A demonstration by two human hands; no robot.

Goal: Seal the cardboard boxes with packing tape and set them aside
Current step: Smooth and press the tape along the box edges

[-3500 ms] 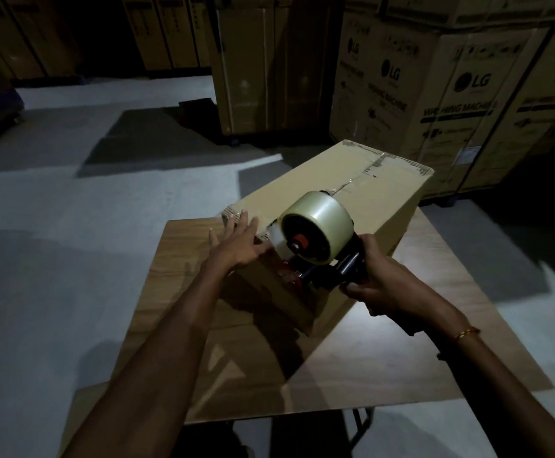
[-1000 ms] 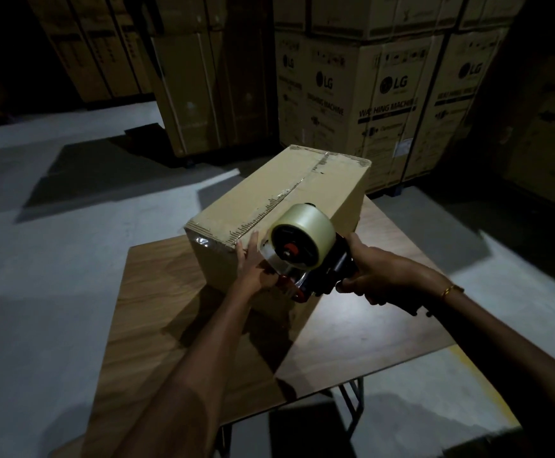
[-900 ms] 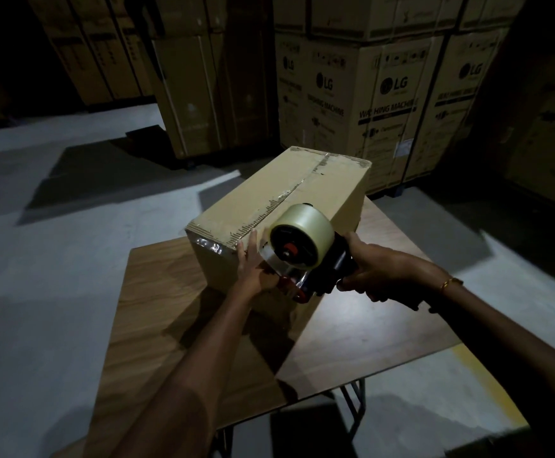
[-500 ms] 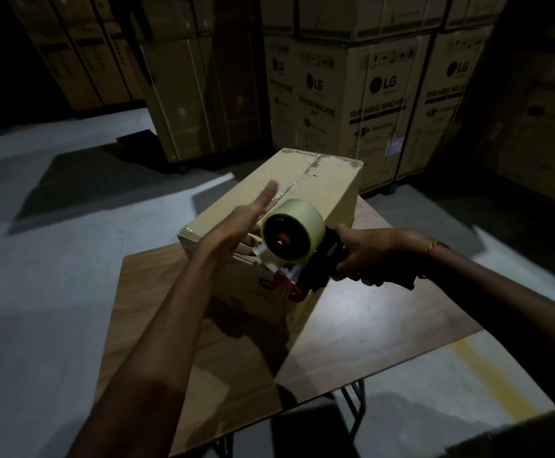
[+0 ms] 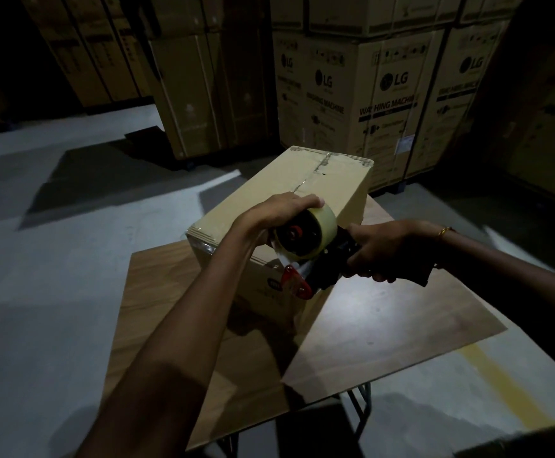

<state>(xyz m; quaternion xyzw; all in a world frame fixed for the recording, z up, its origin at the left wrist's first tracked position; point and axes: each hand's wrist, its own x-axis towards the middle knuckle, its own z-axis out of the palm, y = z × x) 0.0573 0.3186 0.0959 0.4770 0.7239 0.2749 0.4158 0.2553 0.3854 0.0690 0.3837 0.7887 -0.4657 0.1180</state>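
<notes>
A plain cardboard box (image 5: 302,183) lies lengthwise on a wooden table (image 5: 385,325), with a clear tape strip along its top seam. A tape dispenser (image 5: 309,259) with a pale roll and red blade guard hangs at the box's near end. My right hand (image 5: 385,252) grips its black handle. My left hand (image 5: 279,209) curls over the top of the tape roll, fingers wrapped on its far side.
Tall stacks of LG washing machine cartons (image 5: 385,94) stand close behind the table. More brown cartons (image 5: 210,94) fill the back left. Grey concrete floor (image 5: 55,259) lies to the left, with a yellow line (image 5: 500,375) at the right.
My left hand pressed tape onto the box's near end, lifted off with straight fingers, and now curls over the tape roll. The dispenser has stayed near the box's front end.
</notes>
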